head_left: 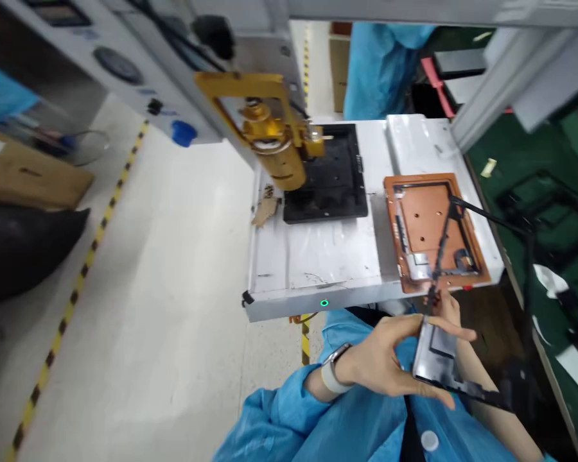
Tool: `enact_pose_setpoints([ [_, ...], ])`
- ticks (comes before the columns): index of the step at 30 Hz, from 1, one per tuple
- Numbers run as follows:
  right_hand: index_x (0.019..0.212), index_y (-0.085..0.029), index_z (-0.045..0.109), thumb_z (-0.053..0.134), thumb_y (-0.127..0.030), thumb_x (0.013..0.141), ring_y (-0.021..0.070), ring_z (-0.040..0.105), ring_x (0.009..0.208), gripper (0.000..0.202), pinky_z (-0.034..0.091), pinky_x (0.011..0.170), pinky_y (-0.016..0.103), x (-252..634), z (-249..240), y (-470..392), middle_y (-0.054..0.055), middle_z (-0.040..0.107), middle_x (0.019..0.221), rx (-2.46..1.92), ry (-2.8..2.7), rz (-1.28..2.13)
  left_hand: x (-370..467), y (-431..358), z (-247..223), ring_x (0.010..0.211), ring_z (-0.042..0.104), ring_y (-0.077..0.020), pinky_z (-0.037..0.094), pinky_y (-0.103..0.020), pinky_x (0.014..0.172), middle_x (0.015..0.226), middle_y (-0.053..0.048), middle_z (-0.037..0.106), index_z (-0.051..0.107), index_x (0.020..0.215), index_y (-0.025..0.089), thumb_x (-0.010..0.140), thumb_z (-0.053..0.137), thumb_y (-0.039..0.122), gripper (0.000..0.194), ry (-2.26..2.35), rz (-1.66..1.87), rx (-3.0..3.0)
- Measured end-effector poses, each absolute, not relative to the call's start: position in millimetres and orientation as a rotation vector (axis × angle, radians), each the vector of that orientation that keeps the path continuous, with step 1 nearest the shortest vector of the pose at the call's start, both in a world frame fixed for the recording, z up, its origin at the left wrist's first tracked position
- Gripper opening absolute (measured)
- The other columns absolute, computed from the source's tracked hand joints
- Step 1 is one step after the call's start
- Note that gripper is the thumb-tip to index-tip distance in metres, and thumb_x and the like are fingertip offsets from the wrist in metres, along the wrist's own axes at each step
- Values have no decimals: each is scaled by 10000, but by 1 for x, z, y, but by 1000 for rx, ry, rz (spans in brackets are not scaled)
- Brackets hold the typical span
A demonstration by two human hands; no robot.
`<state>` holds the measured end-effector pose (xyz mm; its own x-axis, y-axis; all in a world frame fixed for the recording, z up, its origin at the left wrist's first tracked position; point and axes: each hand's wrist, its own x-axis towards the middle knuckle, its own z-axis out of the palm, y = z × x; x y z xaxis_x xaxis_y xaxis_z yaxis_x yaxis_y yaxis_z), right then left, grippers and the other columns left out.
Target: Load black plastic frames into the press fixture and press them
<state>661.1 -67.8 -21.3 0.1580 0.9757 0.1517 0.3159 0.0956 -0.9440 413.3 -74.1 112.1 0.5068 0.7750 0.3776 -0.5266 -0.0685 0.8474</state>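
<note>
A thin black frame with a silver block [436, 354] on one side is held up, tilted, over the front right of the white machine table [327, 256]. My left hand [385, 356], with a watch on its wrist, grips it around the silver block, thumb and fingers at opposite edges. My right hand [447, 311] is partly behind the frame and pinches its thin side near the front edge of an orange fixture [428, 221]. That fixture lies flat on the table, with dark strips and silver pieces in its recess.
A black fixture [337, 170] lies under a gold press head [279, 151]. Torn brown material [266, 208] sits at the table's left edge. A green bench [510, 167] with black frames is at the right. Across the machine stands a person in blue [376, 70].
</note>
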Motion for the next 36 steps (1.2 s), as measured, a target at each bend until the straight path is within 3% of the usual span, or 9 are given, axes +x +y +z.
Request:
enact_pose_setpoints([
  [5,678,-242,602,640,-1040,886,173,579,544,825,470,533,327,662,-50,-87,61,669,629,-1569,-833,1059,420,-106,119,935,829,-250,695,-292,789,1283,-189,855,776,1452,192,709,1081,639,920,323,913,1164],
  [9,709,-220,642,787,-1054,720,170,609,608,847,468,584,315,662,-61,-89,82,727,695,-1539,-635,1190,432,-125,123,941,822,-231,675,-266,809,1222,-155,868,773,1485,220,722,1087,600,908,306,823,1168],
  [14,743,-204,673,808,-1062,673,156,622,628,871,455,605,301,659,-60,-89,80,744,716,-1471,-545,1269,438,-137,122,955,837,-242,693,-285,844,1303,-193,857,782,1452,192,707,1092,629,918,352,747,1193],
  [19,742,-197,680,791,-1074,673,144,612,620,886,403,579,284,657,-60,-88,83,751,718,-1443,-519,1290,437,-142,119,1061,863,-256,712,-296,954,1466,-203,803,762,1464,206,767,1084,559,845,357,737,1169],
  [36,669,-225,651,745,-1112,667,150,576,587,892,387,564,309,656,-63,-84,61,706,653,-1482,-534,1271,440,-136,116,1081,863,-247,717,-293,949,1470,-171,806,729,1502,244,811,1050,577,832,362,753,1210],
])
